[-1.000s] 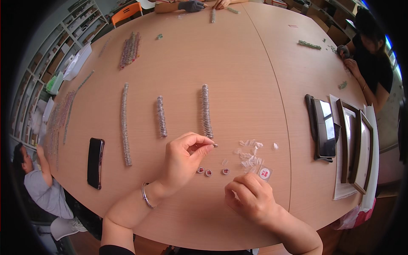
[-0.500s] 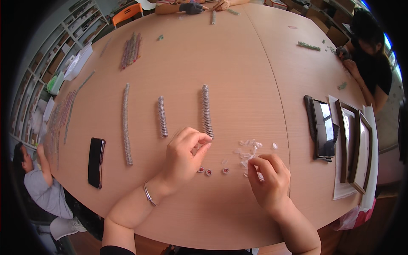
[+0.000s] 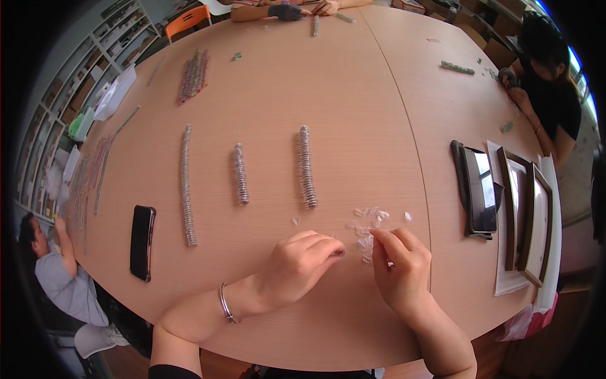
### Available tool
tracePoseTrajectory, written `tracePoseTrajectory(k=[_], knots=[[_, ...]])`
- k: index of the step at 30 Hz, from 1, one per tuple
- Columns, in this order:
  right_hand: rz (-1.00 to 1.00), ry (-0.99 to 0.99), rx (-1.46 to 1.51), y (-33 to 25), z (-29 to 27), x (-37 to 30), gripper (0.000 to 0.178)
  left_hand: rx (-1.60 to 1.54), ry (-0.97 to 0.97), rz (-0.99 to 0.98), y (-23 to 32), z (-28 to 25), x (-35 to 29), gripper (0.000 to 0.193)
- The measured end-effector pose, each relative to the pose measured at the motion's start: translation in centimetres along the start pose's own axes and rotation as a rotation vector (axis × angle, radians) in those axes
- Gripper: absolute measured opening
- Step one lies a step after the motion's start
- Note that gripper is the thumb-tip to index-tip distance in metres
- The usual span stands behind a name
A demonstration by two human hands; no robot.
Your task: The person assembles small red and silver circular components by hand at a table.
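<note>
My left hand (image 3: 302, 265), wearing a silver bracelet (image 3: 226, 303), is closed in a pinch on a small dark-edged round piece (image 3: 340, 252) at the table's near middle. Whatever lies under its palm is hidden. To its right my right hand (image 3: 403, 265) has thumb and forefinger pressed together; anything between them is too small to make out. Its fingertips are beside a loose scatter of clear plastic bits (image 3: 365, 231). Beyond my left hand lies a row of stacked small silvery rings (image 3: 306, 169). A shorter row (image 3: 240, 175) and a long thin one (image 3: 187, 183) lie further left.
A black phone (image 3: 142, 243) lies on the left. A tablet-like device (image 3: 481, 189) and brown frames (image 3: 510, 208) are at the right edge. Pinkish rods (image 3: 193, 77) lie far left. Co-workers sit around the table, one with a green rod (image 3: 457, 67) nearby.
My left hand has moved from the near end of the right-hand ring row toward me and right, onto the small red-centred round pieces, now covered or pinched. My right hand has barely shifted.
</note>
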State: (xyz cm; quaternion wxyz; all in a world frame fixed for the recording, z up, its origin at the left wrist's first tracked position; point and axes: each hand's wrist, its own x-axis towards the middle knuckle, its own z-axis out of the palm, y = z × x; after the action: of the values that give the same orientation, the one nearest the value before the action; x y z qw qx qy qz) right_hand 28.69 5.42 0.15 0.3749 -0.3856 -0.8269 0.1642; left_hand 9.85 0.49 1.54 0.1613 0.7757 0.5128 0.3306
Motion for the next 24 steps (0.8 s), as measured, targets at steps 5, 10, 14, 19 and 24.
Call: tracePoseTrajectory(k=[5,10,14,19,24], knots=[[-0.048,0.018,0.028,-0.1,0.0,0.0,0.026,-0.441,-0.009,-0.366,1.3,-0.9,0.2,0.015],[-0.131,0.049,0.098,-0.8,0.1,0.1,0.026,-0.596,-0.036,-0.499,1.4,-1.3,0.2,0.018],[-0.256,0.046,0.154,-1.1,0.2,0.2,0.024,-0.583,-0.043,-0.433,1.6,-1.5,0.2,0.019],[-0.315,0.034,0.135,-1.2,0.2,0.1,0.025,-0.598,-0.053,-0.421,2.1,-1.7,0.2,0.017],[-0.279,-0.02,0.079,-1.9,0.2,0.1,0.021,-0.699,-0.014,-0.459,2.3,-1.2,0.0,0.017]])
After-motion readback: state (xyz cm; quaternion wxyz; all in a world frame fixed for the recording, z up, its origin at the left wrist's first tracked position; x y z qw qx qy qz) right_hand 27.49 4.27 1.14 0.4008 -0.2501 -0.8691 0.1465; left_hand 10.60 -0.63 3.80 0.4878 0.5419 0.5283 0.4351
